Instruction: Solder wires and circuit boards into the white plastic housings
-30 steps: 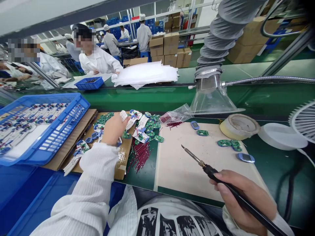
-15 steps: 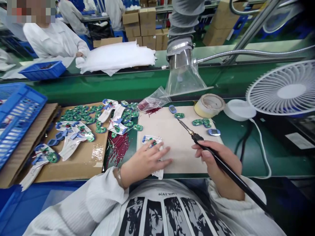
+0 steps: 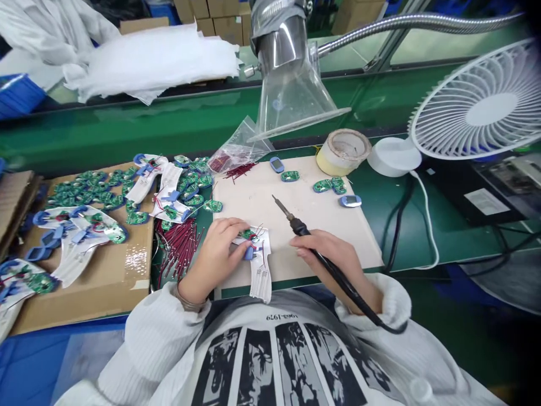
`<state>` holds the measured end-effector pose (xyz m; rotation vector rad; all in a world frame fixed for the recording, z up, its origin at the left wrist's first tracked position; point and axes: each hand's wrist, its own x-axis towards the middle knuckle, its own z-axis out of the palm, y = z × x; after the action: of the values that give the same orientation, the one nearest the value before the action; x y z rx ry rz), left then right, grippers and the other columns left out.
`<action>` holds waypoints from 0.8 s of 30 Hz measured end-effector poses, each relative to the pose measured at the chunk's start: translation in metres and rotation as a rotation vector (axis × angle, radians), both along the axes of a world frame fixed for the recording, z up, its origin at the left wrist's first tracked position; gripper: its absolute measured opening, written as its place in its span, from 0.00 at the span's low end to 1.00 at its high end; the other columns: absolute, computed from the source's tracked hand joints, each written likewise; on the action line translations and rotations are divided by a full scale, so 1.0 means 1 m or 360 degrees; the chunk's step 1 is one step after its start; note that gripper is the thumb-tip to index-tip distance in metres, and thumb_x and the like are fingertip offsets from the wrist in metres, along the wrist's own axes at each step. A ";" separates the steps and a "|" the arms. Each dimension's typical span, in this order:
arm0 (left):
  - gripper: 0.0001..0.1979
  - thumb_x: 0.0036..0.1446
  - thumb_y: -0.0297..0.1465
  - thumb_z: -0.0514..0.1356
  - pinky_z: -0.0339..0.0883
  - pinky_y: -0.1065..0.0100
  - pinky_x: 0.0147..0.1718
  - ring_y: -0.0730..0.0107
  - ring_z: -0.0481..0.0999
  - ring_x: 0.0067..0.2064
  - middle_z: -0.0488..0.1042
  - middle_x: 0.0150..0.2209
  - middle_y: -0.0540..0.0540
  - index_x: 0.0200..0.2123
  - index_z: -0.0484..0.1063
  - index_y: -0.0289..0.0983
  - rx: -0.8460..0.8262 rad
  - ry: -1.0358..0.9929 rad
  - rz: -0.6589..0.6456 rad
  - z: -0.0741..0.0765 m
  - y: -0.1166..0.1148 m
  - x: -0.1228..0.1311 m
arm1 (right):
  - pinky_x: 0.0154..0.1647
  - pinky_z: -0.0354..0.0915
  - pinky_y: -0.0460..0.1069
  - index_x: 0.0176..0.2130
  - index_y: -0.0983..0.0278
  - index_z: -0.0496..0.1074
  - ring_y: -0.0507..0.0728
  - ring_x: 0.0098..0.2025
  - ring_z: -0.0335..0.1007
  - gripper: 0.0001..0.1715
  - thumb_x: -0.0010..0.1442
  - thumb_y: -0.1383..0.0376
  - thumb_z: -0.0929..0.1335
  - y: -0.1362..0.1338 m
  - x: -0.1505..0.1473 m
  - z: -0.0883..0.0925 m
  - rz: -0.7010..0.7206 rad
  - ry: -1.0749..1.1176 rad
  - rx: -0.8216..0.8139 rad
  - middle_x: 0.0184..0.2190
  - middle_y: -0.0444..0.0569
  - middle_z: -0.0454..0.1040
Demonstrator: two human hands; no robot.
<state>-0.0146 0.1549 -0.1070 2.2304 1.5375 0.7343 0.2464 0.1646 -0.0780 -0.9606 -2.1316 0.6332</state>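
The strip-mounted circuit board (image 3: 258, 254) lay on the pale mat (image 3: 253, 192), its long axis running toward you — your left grip (image 3: 217, 256) was nearer, fingers pressed down on it, while your right grip (image 3: 327, 251) pinched the soldering iron (image 3: 301, 226) just beside.

- left hand (image 3: 213, 262) is hiding part of the little circuit board (image 3: 249, 235) on the cream work mat (image 3: 321, 192)
- board's solder joints are staying too tiny to make out
- desk fan (image 3: 477, 101) right of the mat is running off the frame edge
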 end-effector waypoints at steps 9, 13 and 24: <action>0.10 0.58 0.26 0.61 0.63 0.54 0.53 0.60 0.70 0.51 0.74 0.47 0.44 0.43 0.74 0.40 0.0033 -0.0062 -0.0092 -0.001 0.006 0.003 | 0.48 0.69 0.52 0.50 0.59 0.70 0.58 0.47 0.72 0.14 0.67 0.69 0.62 0.018 -0.039 -0.029 0.0094 -0.0117 -0.0024 0.46 0.50 0.74; 0.05 0.60 0.28 0.60 0.65 0.56 0.48 0.60 0.69 0.48 0.73 0.44 0.44 0.40 0.75 0.40 0.0071 0.0018 -0.0116 -0.003 0.008 0.011 | 0.42 0.69 0.51 0.48 0.61 0.72 0.58 0.40 0.71 0.12 0.67 0.68 0.62 0.021 -0.044 -0.030 0.0109 -0.0175 -0.0040 0.38 0.49 0.73; 0.04 0.62 0.25 0.56 0.67 0.55 0.47 0.58 0.72 0.47 0.74 0.44 0.42 0.35 0.70 0.37 0.0047 0.0078 -0.0140 -0.009 0.014 0.003 | 0.39 0.70 0.49 0.46 0.61 0.73 0.56 0.38 0.71 0.11 0.68 0.68 0.63 0.006 -0.040 -0.032 0.0170 0.0023 0.0030 0.36 0.49 0.74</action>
<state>-0.0118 0.1685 -0.1155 2.3373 1.4493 0.6859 0.2068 0.1705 -0.1105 -0.8341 -2.1835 0.6692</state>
